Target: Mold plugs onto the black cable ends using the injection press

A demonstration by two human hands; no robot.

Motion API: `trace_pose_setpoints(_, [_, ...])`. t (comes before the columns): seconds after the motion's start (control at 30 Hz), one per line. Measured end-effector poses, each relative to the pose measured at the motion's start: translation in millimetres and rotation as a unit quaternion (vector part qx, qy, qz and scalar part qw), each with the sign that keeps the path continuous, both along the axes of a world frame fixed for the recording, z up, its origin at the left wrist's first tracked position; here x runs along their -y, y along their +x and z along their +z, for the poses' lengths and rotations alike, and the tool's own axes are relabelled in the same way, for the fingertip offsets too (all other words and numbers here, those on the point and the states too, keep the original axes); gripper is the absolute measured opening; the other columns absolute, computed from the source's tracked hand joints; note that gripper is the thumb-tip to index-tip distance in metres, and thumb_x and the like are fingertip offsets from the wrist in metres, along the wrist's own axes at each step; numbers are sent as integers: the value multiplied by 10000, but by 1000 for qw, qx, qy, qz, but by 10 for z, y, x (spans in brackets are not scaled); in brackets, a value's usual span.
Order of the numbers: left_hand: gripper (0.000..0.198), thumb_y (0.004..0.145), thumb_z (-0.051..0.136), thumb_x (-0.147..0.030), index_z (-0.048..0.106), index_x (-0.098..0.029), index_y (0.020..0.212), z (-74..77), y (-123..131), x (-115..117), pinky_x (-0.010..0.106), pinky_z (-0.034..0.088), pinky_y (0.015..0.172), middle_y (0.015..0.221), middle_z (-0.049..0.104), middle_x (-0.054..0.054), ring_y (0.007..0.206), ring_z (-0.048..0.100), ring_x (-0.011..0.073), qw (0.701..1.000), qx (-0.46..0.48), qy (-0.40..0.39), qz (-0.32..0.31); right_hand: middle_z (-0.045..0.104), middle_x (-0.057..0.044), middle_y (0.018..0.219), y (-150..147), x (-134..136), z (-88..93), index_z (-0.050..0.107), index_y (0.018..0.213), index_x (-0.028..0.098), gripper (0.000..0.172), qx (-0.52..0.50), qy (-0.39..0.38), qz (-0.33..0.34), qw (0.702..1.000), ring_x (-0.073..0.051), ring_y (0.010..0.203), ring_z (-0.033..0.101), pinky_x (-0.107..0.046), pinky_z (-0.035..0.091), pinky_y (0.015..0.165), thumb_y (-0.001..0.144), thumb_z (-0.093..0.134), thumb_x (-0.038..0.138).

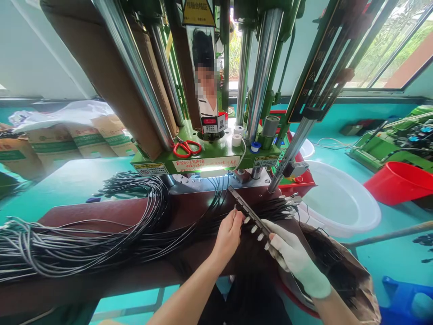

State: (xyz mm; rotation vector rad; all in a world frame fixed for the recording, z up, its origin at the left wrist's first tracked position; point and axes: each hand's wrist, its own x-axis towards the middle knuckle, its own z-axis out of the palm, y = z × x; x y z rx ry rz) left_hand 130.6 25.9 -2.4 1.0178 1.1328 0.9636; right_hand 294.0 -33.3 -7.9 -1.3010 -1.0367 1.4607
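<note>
My right hand (296, 255), in a white glove, is closed around the lower end of a long metal bar (248, 208). The bar lies slanted over the brown table, its far end pointing at the press. Several small silvery connector pieces (260, 236) stick out along its near side. My bare left hand (230, 231) is pinched at that same side, close to the bar's middle. A thin tip shows above its fingers, but what they hold is too small to make out. Behind the bar lie black cables (277, 207) with metal ends.
The green press (203, 164) stands ahead, with red scissors (187, 148) on its ledge and cables running under it. A big cable bundle (101, 243) covers the table's left. To the right are a white tub (368, 212), a red bucket (402, 180) and a brown bag (363, 280).
</note>
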Motion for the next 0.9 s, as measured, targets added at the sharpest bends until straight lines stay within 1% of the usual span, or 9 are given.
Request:
trace_pose_setpoints(0.07, [442,754,434,-610,431,-187,626,31,-24,-4,167,183,322,456,286,-95,353,238,37,999,21,-25,-22,464,35,562,9,11,64,428,1283,152,573,23,-15,-15,999,-31,362,276,-160,152,305,818,496,478])
trace_pose_setpoints(0.13, [471,749,425,-629,343,-201,569,46,-50,-3,169,136,302,417,264,-100,328,190,35,992,58,-82,-82,431,49,538,24,18,121,430,1285,152,566,42,-24,-17,999,-29,358,257,-153,169,296,825,486,477])
trace_pose_setpoints(0.23, [490,751,440,-618,272,-211,535,40,-84,9,179,102,292,379,281,-94,309,165,34,968,118,-138,-173,437,36,561,45,22,159,458,1264,155,549,29,-26,15,999,-36,397,287,-139,177,300,816,507,469])
trace_pose_setpoints(0.3, [487,758,451,-598,260,-211,531,33,-104,17,183,105,293,372,287,-92,302,166,34,957,152,-144,-199,462,20,600,53,22,156,470,1256,173,519,16,-18,26,999,-37,420,301,-132,169,302,821,508,453])
trace_pose_setpoints(0.43, [471,771,464,-564,260,-209,538,43,-135,22,175,91,303,370,246,-100,308,155,35,939,212,-157,-219,501,-1,650,59,24,144,464,1266,200,492,12,-17,39,999,-36,436,317,-129,170,306,836,498,437])
trace_pose_setpoints(0.57, [462,792,462,-522,260,-204,524,76,-144,3,172,72,303,368,185,-103,318,122,37,929,244,-168,-221,468,16,611,62,27,172,466,1265,178,509,10,-12,41,999,-37,428,313,-130,171,306,829,512,435])
trace_pose_setpoints(0.8, [494,792,436,-542,234,-199,499,81,-168,-31,169,60,304,361,182,-95,317,124,35,898,285,-208,-263,487,5,627,72,51,163,419,1301,170,527,49,-22,36,998,-41,423,301,-156,158,326,850,464,439])
trace_pose_setpoints(0.83, [497,788,440,-544,229,-200,498,76,-174,-21,169,59,304,359,178,-97,314,122,33,900,281,-206,-263,485,4,626,78,52,144,413,1306,165,539,46,-19,43,998,-46,435,312,-163,167,340,848,467,445])
trace_pose_setpoints(0.9, [495,771,463,-553,234,-204,505,63,-178,9,169,50,302,358,172,-105,307,110,28,923,238,-188,-236,467,11,608,90,48,106,425,1301,159,555,36,-5,65,997,-52,451,318,-181,183,375,835,488,454])
